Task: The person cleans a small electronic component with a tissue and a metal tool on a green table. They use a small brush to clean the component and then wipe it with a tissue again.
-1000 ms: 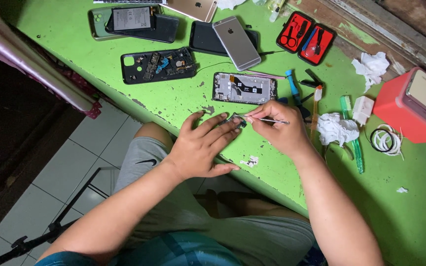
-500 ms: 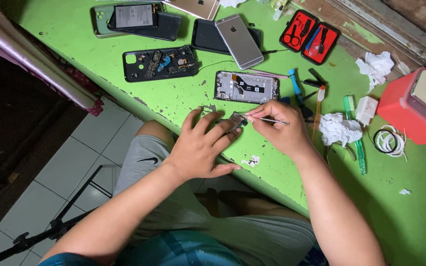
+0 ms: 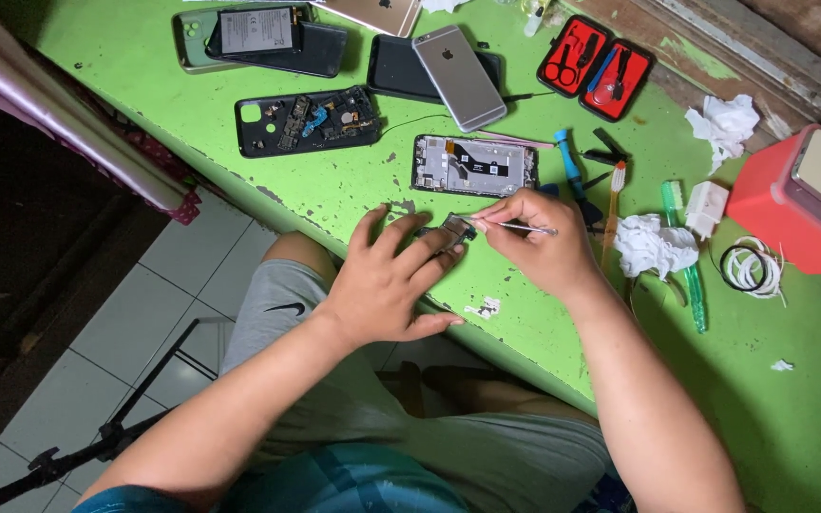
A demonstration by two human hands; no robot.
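Landmark: opened phone frame (image 3: 473,165) on green table (image 3: 353,190)
Left hand (image 3: 387,275): just below the frame; fingers spread, pinning a small metal part (image 3: 455,231) flat
Right hand (image 3: 539,242): below the frame's right end; pinched around thin tweezers (image 3: 515,226), tips at the part
Risk: likely slip; tweezers could flick the part off the table edge

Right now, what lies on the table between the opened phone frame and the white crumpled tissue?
In the head view, a blue screwdriver, small black tool pieces and a toothbrush lie between the phone frame and the tissue.
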